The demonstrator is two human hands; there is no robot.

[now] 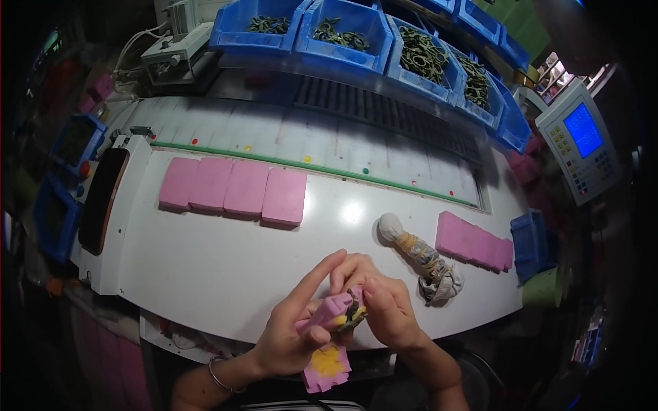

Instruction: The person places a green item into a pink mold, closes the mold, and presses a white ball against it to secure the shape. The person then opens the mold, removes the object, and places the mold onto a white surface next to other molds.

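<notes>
In front of my body, over the near edge of the white table, my left hand is closed around a small pink block with yellow on its side. Against that block's right face sits a dark green piece with thin curved parts. My right hand pinches there, thumb and fingertips at the pink and green parts; its exact hold is partly hidden. Just below my hands is another pink block, its face showing a yellow flower-like patch; what supports it cannot be seen.
Several pink blocks stand in a row at left, more pink blocks at right. Between lies a cloth-wrapped, banded pounder-like bundle. Blue bins of green pieces line the back; a keypad panel stands far right.
</notes>
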